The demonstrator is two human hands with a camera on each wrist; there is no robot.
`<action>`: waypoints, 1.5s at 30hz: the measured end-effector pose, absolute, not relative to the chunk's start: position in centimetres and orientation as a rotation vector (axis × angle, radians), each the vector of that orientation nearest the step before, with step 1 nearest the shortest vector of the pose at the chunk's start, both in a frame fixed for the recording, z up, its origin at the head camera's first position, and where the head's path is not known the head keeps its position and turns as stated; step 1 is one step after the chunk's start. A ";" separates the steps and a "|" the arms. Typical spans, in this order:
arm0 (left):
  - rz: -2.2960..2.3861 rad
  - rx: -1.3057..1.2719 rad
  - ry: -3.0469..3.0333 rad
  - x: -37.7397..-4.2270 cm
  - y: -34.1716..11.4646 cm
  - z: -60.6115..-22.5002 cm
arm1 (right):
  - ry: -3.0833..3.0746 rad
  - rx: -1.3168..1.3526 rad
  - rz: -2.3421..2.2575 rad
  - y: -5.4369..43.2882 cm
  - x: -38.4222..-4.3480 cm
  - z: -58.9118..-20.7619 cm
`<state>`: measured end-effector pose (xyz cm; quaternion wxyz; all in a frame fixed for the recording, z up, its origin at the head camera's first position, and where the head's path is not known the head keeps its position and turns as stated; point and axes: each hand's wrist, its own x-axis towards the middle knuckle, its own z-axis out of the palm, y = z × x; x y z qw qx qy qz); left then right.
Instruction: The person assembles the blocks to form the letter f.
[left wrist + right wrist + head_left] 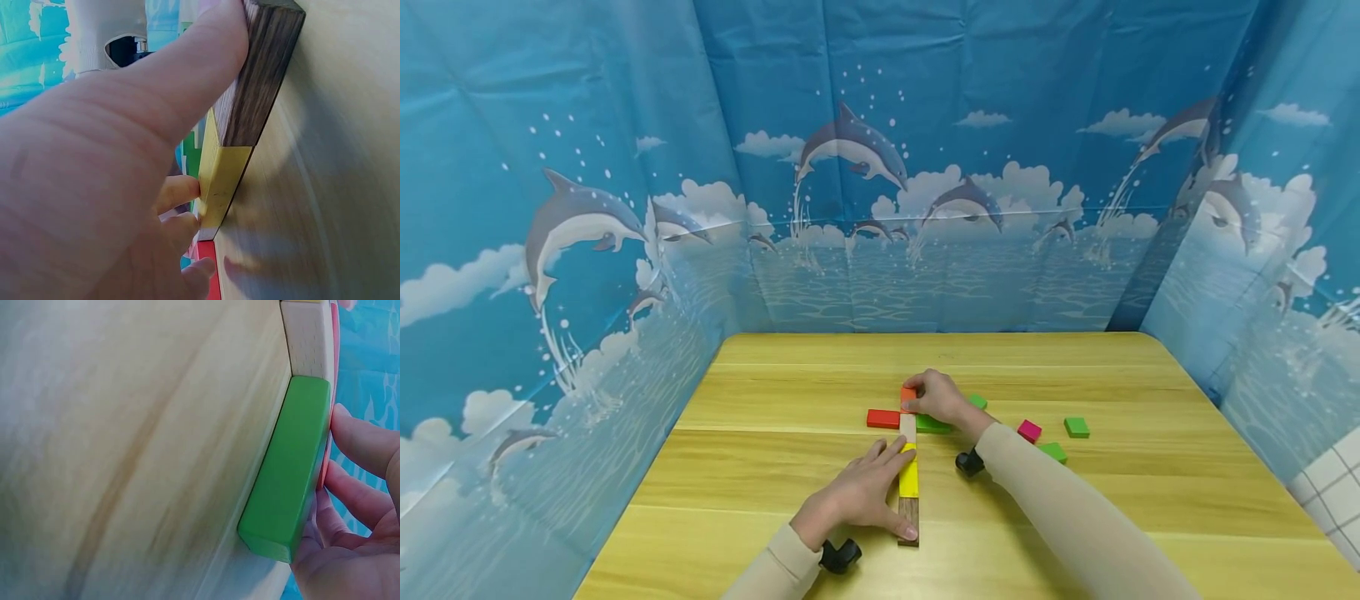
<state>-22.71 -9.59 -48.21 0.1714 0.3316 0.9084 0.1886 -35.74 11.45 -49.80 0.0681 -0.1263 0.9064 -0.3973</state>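
Several wooden blocks form a cross on the table. Its upright runs from a dark brown block (pixel 907 510) through a yellow block (pixel 909 481) and a pale wood block (pixel 907 427) to an orange block (pixel 907 395) at the far end. A red block (pixel 883 418) lies to the left, a green block (pixel 284 469) to the right. My left hand (pixel 859 492) is spread along the upright, its thumb on the brown block and fingertips at the yellow one. My right hand (pixel 942 398) pinches the orange block between thumb and fingers.
Right of the cross lie a magenta block (pixel 1029 431) and loose green blocks, one green block (pixel 1077 427) farthest right. Another green block (pixel 977 402) is partly hidden behind my right hand. A dolphin-print curtain (pixel 880 283) hangs behind the wooden table (pixel 760 467).
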 end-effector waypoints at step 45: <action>0.535 0.929 2.612 -22.7 -9.6 -48.6 | 2.887 -0.640 -1.083 19.2 -31.6 -44.9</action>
